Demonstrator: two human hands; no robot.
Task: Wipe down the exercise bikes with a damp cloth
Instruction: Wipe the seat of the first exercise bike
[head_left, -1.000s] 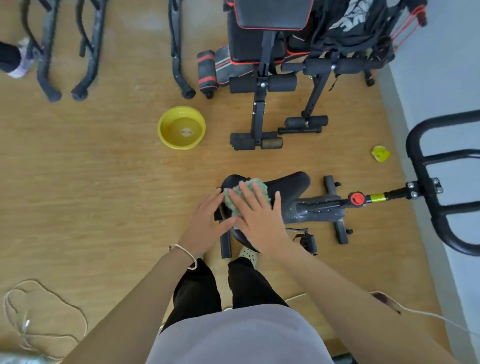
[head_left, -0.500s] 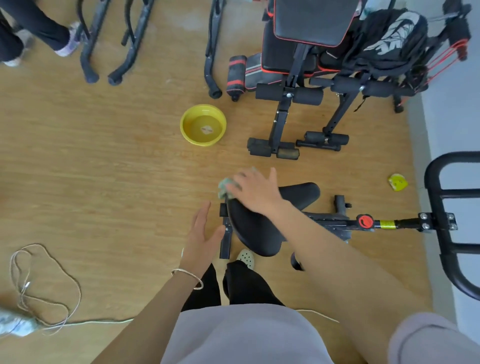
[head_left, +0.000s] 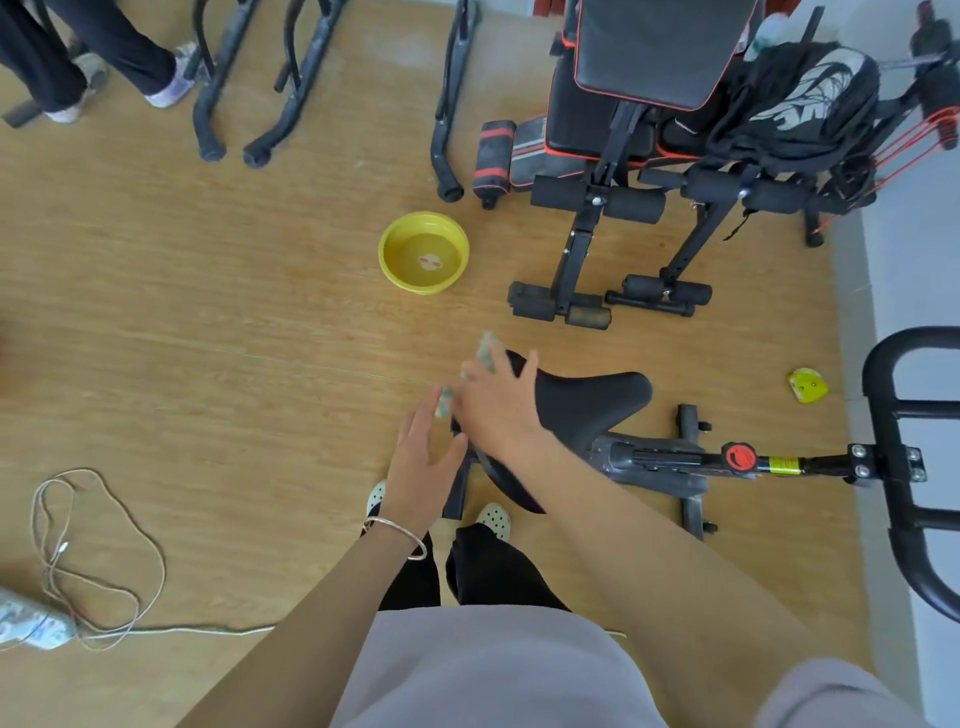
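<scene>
The exercise bike's black saddle (head_left: 587, 405) sits just in front of me, with its frame (head_left: 654, 462) and red knob (head_left: 740, 457) running right to the black handlebars (head_left: 893, 467). My right hand (head_left: 498, 405) lies over the saddle's left end and holds a pale green cloth (head_left: 485, 353), which sticks out past the fingers and is blurred. My left hand (head_left: 423, 462) hovers beside the saddle's left edge with fingers spread and holds nothing.
A yellow basin (head_left: 423, 252) stands on the wooden floor beyond the saddle. Black weight benches (head_left: 623, 171) crowd the back right. A white cable (head_left: 93, 561) loops at the left. Another person's legs (head_left: 78, 52) stand at the far left. A small yellow object (head_left: 808, 384) lies near the wall.
My right hand has swept the cloth from the top of the saddle to its left end. My left hand has come off the saddle and hovers beside it.
</scene>
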